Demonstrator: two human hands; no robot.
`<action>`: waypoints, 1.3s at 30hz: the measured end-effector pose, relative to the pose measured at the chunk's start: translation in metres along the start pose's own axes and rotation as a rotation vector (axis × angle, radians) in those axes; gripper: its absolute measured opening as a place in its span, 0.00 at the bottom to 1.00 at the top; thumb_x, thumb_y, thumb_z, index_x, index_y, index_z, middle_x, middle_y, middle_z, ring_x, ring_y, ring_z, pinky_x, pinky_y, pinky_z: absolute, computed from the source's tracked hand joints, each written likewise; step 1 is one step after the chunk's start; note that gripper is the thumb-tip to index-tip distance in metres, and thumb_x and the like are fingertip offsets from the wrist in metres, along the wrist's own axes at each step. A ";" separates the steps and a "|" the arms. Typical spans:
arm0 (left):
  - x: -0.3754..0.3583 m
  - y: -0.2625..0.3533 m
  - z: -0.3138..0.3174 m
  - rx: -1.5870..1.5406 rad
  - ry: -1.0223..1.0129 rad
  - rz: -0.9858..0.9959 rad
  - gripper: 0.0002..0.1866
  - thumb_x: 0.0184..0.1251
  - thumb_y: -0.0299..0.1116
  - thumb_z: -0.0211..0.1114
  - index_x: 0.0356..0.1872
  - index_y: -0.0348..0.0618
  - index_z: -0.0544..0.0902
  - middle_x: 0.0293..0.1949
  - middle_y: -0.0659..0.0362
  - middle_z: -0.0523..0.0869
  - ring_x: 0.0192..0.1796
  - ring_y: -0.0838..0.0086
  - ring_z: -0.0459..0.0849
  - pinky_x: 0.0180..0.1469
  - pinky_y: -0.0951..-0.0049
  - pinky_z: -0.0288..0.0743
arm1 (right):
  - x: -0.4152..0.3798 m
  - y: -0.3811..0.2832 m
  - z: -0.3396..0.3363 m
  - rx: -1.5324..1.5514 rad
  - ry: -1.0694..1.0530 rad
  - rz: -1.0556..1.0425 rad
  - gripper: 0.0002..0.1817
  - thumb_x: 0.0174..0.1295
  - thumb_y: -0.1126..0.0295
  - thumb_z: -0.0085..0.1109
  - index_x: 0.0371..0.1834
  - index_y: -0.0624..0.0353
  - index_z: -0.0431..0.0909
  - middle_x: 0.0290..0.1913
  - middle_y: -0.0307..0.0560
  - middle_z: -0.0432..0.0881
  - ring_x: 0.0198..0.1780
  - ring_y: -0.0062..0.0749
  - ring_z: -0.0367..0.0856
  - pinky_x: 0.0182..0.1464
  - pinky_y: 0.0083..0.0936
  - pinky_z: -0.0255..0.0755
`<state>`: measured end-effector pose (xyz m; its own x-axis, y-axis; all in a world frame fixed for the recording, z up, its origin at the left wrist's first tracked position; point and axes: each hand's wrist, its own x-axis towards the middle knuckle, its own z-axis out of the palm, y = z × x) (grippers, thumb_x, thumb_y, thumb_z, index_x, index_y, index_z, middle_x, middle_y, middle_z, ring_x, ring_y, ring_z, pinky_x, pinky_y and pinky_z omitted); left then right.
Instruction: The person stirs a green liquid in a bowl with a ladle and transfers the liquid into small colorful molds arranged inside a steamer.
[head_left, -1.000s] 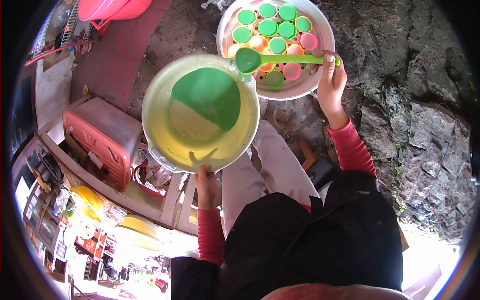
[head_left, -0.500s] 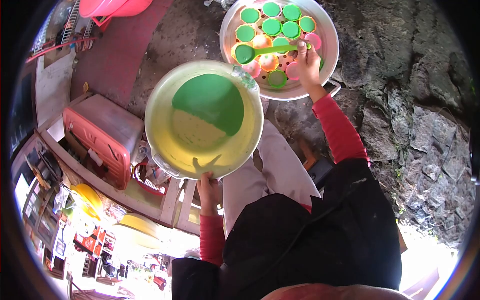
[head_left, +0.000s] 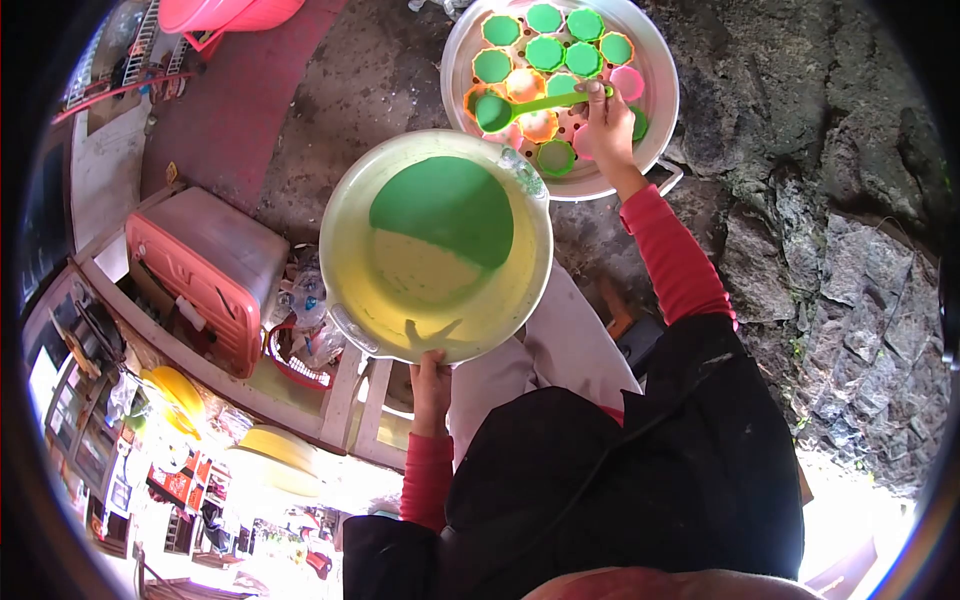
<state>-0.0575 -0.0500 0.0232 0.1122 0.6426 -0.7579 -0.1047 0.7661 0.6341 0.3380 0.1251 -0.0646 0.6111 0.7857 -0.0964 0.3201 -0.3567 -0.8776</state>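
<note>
My left hand [head_left: 431, 392] grips the near rim of a pale yellow basin [head_left: 345, 290], tilted so green batter [head_left: 445, 210] pools at its far side. With my right hand [head_left: 608, 130] I hold the handle of a green ladle [head_left: 545, 103]. Its bowl carries green liquid and hangs over the left side of a round metal steamer tray [head_left: 662, 75]. Small scalloped moulds stand in the tray. Several, such as one green mould [head_left: 545, 53], contain green batter; an orange mould [head_left: 525, 84] and a pink mould [head_left: 627, 82] show no green filling. The ladle covers part of some moulds.
Rough stone wall [head_left: 840, 260] rises on the right. To the left are a salmon-coloured plastic bin [head_left: 195, 285], a red basket [head_left: 298, 360] holding plastic, and a pink tub [head_left: 230, 14] at the top. Yellow basins [head_left: 280, 447] lie farther left.
The basin in my left hand has shifted right and slightly down, closer to the steamer tray. My right hand and the ladle have moved only slightly, the bowl a little lower.
</note>
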 end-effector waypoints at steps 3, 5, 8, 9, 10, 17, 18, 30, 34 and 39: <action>0.004 -0.013 -0.009 -0.199 0.135 -0.170 0.19 0.58 0.25 0.49 0.52 0.32 0.67 0.49 0.51 0.75 0.51 0.66 0.77 0.53 0.66 0.73 | 0.001 -0.002 0.000 -0.008 -0.004 0.004 0.18 0.69 0.59 0.44 0.37 0.62 0.78 0.22 0.46 0.80 0.24 0.30 0.80 0.30 0.26 0.73; 0.006 -0.007 -0.002 -0.251 0.128 -0.163 0.18 0.58 0.25 0.49 0.51 0.32 0.68 0.48 0.51 0.75 0.50 0.66 0.77 0.52 0.66 0.73 | 0.000 -0.006 0.000 0.007 0.001 -0.001 0.19 0.69 0.57 0.44 0.36 0.62 0.77 0.20 0.41 0.78 0.23 0.18 0.75 0.28 0.19 0.69; 0.002 -0.013 -0.007 0.060 0.037 0.057 0.11 0.60 0.22 0.52 0.44 0.34 0.71 0.45 0.52 0.74 0.48 0.69 0.75 0.50 0.71 0.72 | 0.002 -0.005 -0.001 -0.023 0.014 -0.012 0.19 0.69 0.57 0.45 0.36 0.62 0.77 0.20 0.42 0.79 0.22 0.19 0.75 0.28 0.19 0.70; 0.001 -0.015 -0.010 0.422 -0.052 0.269 0.06 0.62 0.19 0.54 0.39 0.36 0.73 0.43 0.54 0.73 0.46 0.71 0.73 0.48 0.75 0.71 | 0.002 -0.005 -0.001 -0.022 0.014 -0.012 0.19 0.69 0.57 0.45 0.36 0.62 0.77 0.20 0.42 0.79 0.22 0.19 0.75 0.28 0.19 0.70; 0.001 -0.015 -0.011 0.422 -0.052 0.270 0.06 0.62 0.19 0.54 0.39 0.36 0.73 0.43 0.54 0.73 0.46 0.71 0.73 0.48 0.75 0.71 | 0.002 -0.007 0.000 -0.024 0.014 -0.010 0.19 0.69 0.57 0.45 0.36 0.62 0.77 0.19 0.42 0.79 0.22 0.19 0.75 0.27 0.19 0.70; 0.002 -0.026 -0.023 0.596 -0.021 0.211 0.13 0.60 0.22 0.50 0.46 0.30 0.67 0.50 0.49 0.72 0.51 0.65 0.76 0.54 0.66 0.73 | 0.006 -0.004 0.002 -0.031 0.012 -0.028 0.19 0.69 0.57 0.45 0.34 0.63 0.77 0.18 0.41 0.78 0.20 0.17 0.73 0.26 0.18 0.69; 0.003 -0.031 -0.026 0.387 0.006 0.110 0.14 0.60 0.22 0.50 0.48 0.30 0.67 0.50 0.49 0.72 0.51 0.65 0.76 0.54 0.66 0.73 | 0.006 -0.005 0.001 -0.031 0.012 -0.028 0.19 0.69 0.57 0.45 0.34 0.63 0.77 0.18 0.41 0.78 0.20 0.17 0.73 0.26 0.18 0.69; 0.000 -0.026 -0.023 0.737 -0.053 0.292 0.09 0.62 0.21 0.50 0.42 0.28 0.68 0.48 0.49 0.73 0.49 0.67 0.76 0.54 0.68 0.72 | 0.008 -0.020 0.002 -0.013 -0.028 0.030 0.17 0.68 0.60 0.45 0.34 0.64 0.77 0.21 0.46 0.81 0.22 0.29 0.82 0.29 0.25 0.75; 0.003 -0.027 -0.024 0.486 0.003 0.140 0.09 0.62 0.21 0.50 0.42 0.29 0.68 0.48 0.49 0.73 0.50 0.67 0.76 0.54 0.68 0.73 | 0.009 -0.016 0.005 -0.028 0.010 -0.026 0.17 0.68 0.60 0.46 0.32 0.64 0.77 0.17 0.43 0.78 0.19 0.24 0.78 0.24 0.22 0.71; 0.003 -0.028 -0.024 0.439 0.013 0.104 0.14 0.61 0.23 0.49 0.48 0.29 0.68 0.49 0.50 0.73 0.52 0.65 0.75 0.55 0.66 0.73 | 0.008 -0.020 0.004 -0.088 -0.022 -0.009 0.17 0.68 0.60 0.45 0.33 0.63 0.77 0.18 0.46 0.80 0.19 0.29 0.81 0.24 0.25 0.73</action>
<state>-0.0783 -0.0692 -0.0006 0.1110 0.7185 -0.6866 0.3151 0.6298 0.7100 0.3338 0.1409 -0.0495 0.5920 0.7997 -0.0998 0.3888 -0.3918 -0.8339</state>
